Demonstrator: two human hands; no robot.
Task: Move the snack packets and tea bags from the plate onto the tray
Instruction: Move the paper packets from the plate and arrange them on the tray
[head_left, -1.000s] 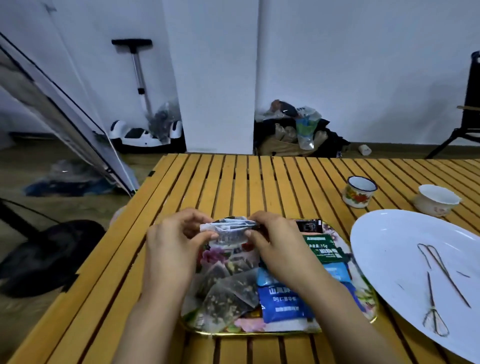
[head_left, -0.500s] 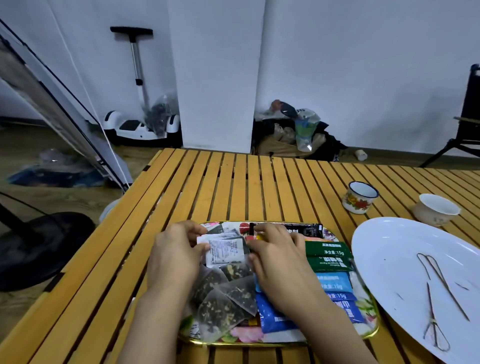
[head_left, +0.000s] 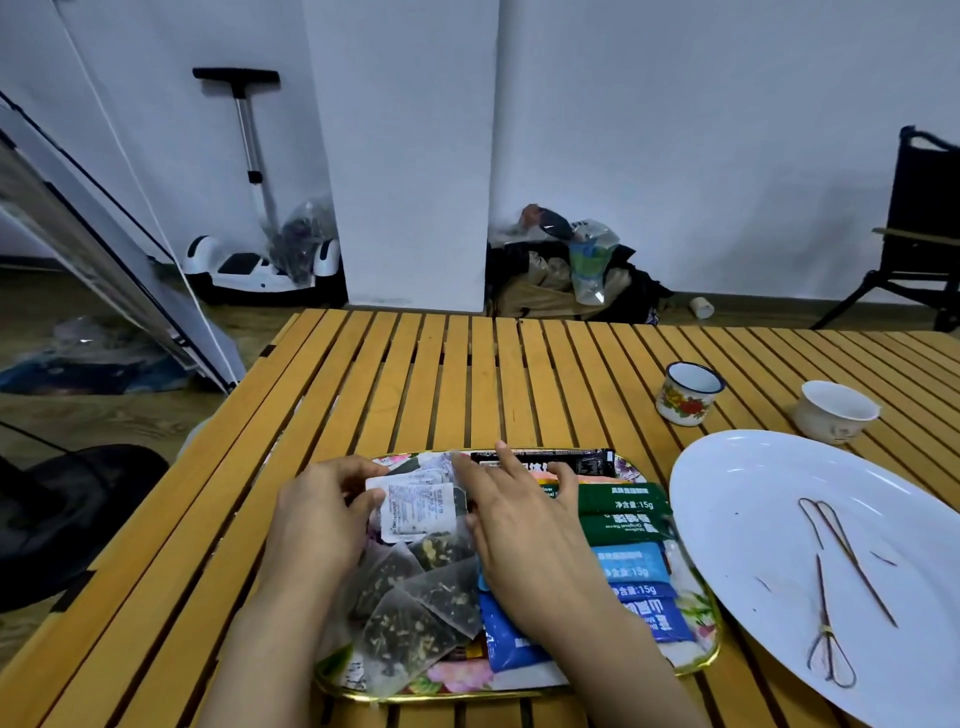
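A floral tray (head_left: 706, 660) with a gold rim lies in front of me, filled with packets. Clear pyramid tea bags (head_left: 415, 618) lie at its near left. Green packets (head_left: 621, 512) and blue packets (head_left: 631, 566) are stacked on its right, and a black packet (head_left: 571, 460) lies along the far edge. My left hand (head_left: 317, 525) pinches a small stack of white tea sachets (head_left: 415, 512) low over the tray's far left. My right hand (head_left: 519, 530) lies flat over the middle packets, fingers spread, beside the sachets. The white plate (head_left: 753, 519) on the right holds only brown elastic loops (head_left: 831, 566).
A flowered enamel mug (head_left: 688, 393) and a white bowl (head_left: 835, 410) stand on the slatted wooden table (head_left: 467, 374) behind the plate. The table's left edge runs close to my left arm. A black folding chair (head_left: 919, 234) stands at the far right.
Both hands came down with the white sachets from above the tray onto its far left part. My right hand let go of them and spread flat.
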